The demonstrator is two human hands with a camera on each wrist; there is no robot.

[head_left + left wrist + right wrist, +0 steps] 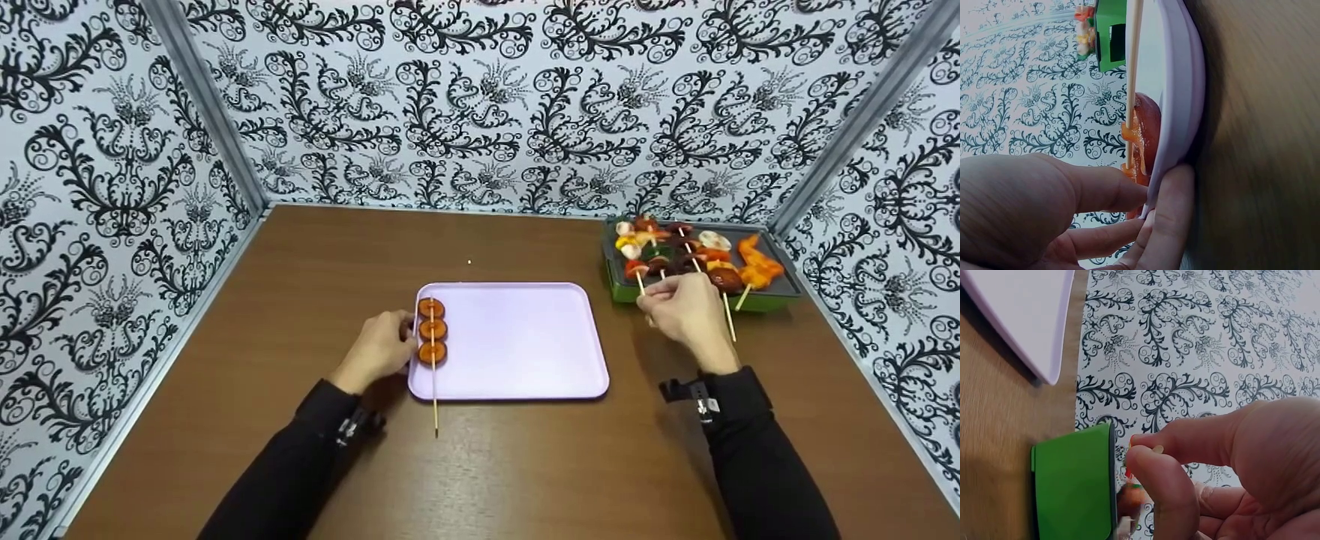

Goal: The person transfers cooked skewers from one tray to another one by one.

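Observation:
My left hand (379,345) grips the left rim of a lilac tray (517,337). In the left wrist view the thumb lies on the rim and fingers (1169,211) wrap below it. On the tray's left side lies a skewer of three round orange-brown slices (433,330), its bare stick reaching past the front rim. At the green grill (627,292) on the right, my right hand (690,307) pinches the stick end of a skewer (1158,449) between thumb and index finger. Mixed red, yellow and white pieces (630,244) sit at that end of the grill; the hand partly hides the sticks.
Other skewers lie on the grill's dark top, among them one with an orange wing-like piece (757,262) at the right and a dark one (681,231) in the middle. Patterned walls (480,105) enclose the brown wooden table (337,247). A tiny white speck (469,262) lies behind the tray.

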